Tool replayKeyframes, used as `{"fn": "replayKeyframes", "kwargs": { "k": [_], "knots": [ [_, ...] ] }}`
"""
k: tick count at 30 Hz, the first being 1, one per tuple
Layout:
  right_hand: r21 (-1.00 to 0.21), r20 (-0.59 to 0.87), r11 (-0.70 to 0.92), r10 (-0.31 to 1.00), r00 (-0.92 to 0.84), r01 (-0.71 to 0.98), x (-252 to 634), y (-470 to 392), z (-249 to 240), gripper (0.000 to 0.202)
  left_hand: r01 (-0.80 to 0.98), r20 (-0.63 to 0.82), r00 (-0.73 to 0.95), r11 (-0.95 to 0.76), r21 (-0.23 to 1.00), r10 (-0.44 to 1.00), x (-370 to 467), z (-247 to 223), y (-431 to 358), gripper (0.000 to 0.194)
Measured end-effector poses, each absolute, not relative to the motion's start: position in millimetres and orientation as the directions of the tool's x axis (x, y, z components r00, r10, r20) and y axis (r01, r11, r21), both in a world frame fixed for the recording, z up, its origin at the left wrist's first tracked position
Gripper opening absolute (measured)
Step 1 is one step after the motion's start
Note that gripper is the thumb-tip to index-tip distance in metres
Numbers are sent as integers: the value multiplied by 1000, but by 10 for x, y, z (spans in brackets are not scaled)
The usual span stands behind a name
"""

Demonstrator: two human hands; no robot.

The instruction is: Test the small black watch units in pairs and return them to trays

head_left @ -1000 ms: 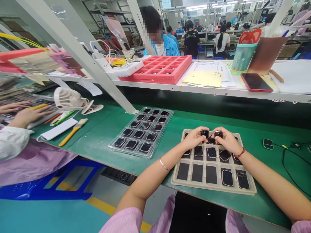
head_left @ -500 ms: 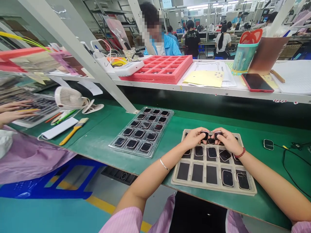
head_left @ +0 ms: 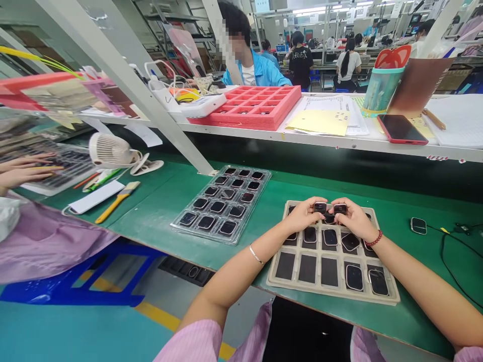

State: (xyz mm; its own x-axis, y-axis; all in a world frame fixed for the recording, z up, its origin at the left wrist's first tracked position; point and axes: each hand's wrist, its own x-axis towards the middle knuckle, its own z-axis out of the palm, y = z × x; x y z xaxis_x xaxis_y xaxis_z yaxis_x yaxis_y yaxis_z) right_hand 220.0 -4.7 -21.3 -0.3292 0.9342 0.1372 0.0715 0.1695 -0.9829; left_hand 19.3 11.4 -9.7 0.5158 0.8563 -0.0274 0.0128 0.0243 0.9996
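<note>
Two smartwatch bodies are held up over the back row of a beige tray [head_left: 332, 294]. Between thumb and fingers, my left hand [head_left: 305, 217] grips one smartwatch [head_left: 320, 207]. My right hand [head_left: 354, 217] pinches another smartwatch [head_left: 340, 208], close beside the first. Under them, a further watch lies in the tray's back row, partly hidden by my hands. In the tray's middle row sit several watches, one of them a tilted watch [head_left: 350, 242]. The front row has a watch [head_left: 353, 277] and one more at its right end; its left pockets show only dark lining.
Left of the beige tray, a clear plastic tray [head_left: 174, 224] carries several watches. Farther left are a brush [head_left: 116, 202], a small fan [head_left: 109, 151] and a co-worker's hands [head_left: 30, 171]. To the right lies a watch [head_left: 418, 225] near black cables. A shelf [head_left: 324, 140] spans the back.
Both held watches have tipped so that their dark faces show more toward me. My hands stay over the same part of the tray. The view has shifted slightly.
</note>
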Motion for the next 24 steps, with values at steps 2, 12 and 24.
{"fn": "replayKeyframes", "kwargs": {
  "k": [2,12,24],
  "knots": [
    [-979,138,180,934,-329,99,2201,-42,-226,23,8,-24,520,24,1000,854,194,-102,115,39],
    [-971,163,213,923,-349,109,2205,-39,-223,26,0,-19,529,22,1000,848,200,-101,120,45],
    [-987,120,149,933,-339,61,2192,-66,-168,31,-298,-108,495,285,911,862,160,-50,189,62]
  ]
}}
